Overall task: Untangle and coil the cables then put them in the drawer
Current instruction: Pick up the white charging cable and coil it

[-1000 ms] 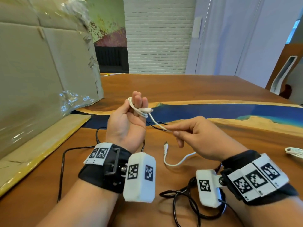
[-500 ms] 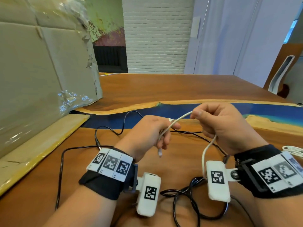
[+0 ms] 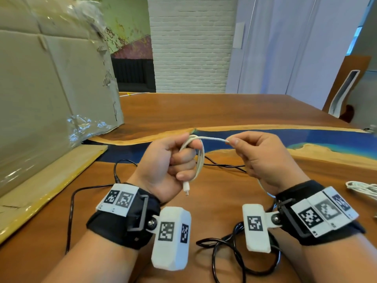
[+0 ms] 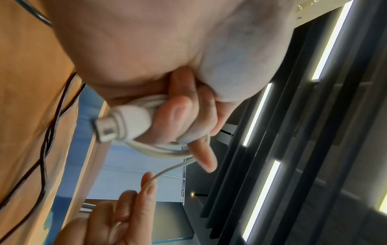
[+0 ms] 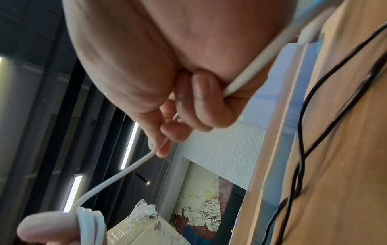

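A thin white cable (image 3: 201, 158) is looped round the curled fingers of my left hand (image 3: 173, 162), above the wooden table. Its plug (image 3: 186, 188) hangs below that fist and shows large in the left wrist view as a white plug (image 4: 123, 122). My right hand (image 3: 263, 154) pinches the same white cable (image 5: 117, 177) between thumb and forefinger, a short stretch to the right of the loops. The cable's tail runs through that palm and out below the wrist. A black cable (image 3: 230, 246) lies tangled on the table under both wrists. No drawer is in view.
A large cardboard box (image 3: 47, 94) wrapped in plastic stands at the left, on a flat cardboard sheet (image 3: 47, 180). Another thin black cable (image 3: 71, 203) trails across the wooden table (image 3: 204, 111) at the left. A second white cable bundle (image 3: 363, 188) lies at the right edge.
My left hand has turned from palm-down to an upright fist, with more white loops round its fingers. My right hand has carried the cable over the left hand and now holds it level.
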`<state>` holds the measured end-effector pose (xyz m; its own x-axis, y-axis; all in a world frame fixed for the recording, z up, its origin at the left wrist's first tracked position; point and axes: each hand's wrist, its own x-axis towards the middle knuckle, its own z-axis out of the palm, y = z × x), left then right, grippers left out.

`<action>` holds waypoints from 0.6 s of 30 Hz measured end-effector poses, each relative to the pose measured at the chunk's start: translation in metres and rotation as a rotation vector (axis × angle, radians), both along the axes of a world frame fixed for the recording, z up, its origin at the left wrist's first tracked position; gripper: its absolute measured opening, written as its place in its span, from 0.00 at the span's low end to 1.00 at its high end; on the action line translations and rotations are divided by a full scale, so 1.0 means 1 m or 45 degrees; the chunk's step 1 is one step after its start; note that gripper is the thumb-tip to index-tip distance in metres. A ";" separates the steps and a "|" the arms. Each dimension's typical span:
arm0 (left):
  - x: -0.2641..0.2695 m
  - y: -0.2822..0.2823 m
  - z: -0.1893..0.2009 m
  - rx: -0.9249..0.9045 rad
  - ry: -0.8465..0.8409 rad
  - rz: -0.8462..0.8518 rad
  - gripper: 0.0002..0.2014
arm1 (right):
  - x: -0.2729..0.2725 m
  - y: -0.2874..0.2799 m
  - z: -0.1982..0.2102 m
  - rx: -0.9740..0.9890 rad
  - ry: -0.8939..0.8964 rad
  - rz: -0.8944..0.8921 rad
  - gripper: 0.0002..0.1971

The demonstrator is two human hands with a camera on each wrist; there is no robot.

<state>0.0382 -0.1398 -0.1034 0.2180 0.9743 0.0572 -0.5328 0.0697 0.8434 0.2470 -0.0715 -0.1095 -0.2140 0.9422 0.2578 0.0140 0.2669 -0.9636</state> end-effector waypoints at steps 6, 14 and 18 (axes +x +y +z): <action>0.008 -0.001 -0.007 -0.087 0.633 -0.033 0.26 | 0.012 0.003 0.010 0.219 0.093 -0.199 0.06; 0.005 -0.003 0.001 0.059 -0.045 -0.059 0.20 | 0.010 -0.003 0.010 0.147 -0.188 -0.094 0.07; 0.006 0.004 0.000 0.043 -0.565 0.072 0.19 | -0.002 -0.012 0.011 0.114 -0.390 0.159 0.09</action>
<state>0.0440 -0.1360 -0.1037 0.1119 0.9799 0.1651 -0.8456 0.0067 0.5337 0.2449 -0.0837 -0.0988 -0.4063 0.8804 0.2443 0.2612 0.3682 -0.8923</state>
